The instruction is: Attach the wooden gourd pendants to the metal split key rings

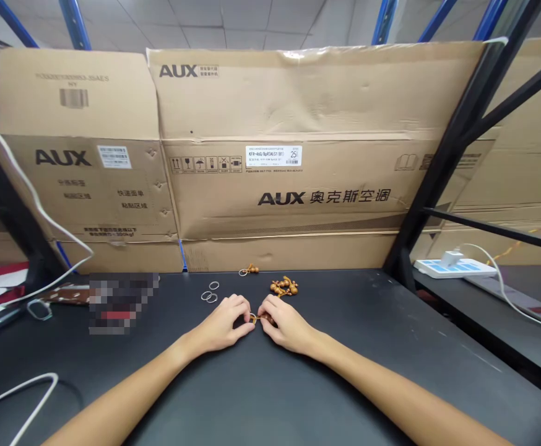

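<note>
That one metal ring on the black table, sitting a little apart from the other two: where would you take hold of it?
Pinch the rim of the lone ring from above with the left hand, the closer hand, coming from the ring's right. It lies flat and thin on the table, so the rim is probably the only grip, and the other two rings crowd its near side.
</note>
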The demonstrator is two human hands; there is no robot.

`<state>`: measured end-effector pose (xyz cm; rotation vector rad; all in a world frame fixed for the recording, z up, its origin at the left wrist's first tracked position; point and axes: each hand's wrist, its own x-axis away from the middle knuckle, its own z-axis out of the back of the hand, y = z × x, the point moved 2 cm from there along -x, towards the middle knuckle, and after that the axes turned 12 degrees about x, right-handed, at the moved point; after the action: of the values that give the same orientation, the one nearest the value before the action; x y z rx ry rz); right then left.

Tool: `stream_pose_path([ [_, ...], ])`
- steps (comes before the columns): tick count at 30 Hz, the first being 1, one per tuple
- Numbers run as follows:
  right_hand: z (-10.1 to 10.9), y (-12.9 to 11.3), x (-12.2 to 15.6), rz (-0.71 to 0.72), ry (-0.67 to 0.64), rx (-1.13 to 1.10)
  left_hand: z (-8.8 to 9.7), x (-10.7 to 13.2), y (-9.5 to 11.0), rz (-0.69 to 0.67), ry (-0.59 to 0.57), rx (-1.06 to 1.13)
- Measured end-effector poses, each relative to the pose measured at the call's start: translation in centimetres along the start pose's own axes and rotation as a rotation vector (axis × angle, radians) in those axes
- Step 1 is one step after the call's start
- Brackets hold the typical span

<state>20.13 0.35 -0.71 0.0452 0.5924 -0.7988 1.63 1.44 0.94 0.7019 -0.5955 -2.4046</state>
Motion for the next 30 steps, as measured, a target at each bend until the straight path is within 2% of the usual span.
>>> stream_pose_path([
  [7,0.0,-0.2,-0.1,0.006,-0.054,-0.064,-0.1,0.1,0.1,0.004,-0.013,-0.014],
  [16,-0.3,0.1,0.2,-0.025,-0.013,-0.127,-0.2,0.2,0.9,-0.04,-0.021,-0.05],
  [26,-0.4,0.2,0.1,-0.008,-0.011,-0.082,-0.1,-0.3,0.3,0.007,0.042,0.142],
  [30,-0.4,0.2,0.2,0.001,-0.016,-0.085,0.0,-0.4,0.5,0.007,0.033,0.139],
])
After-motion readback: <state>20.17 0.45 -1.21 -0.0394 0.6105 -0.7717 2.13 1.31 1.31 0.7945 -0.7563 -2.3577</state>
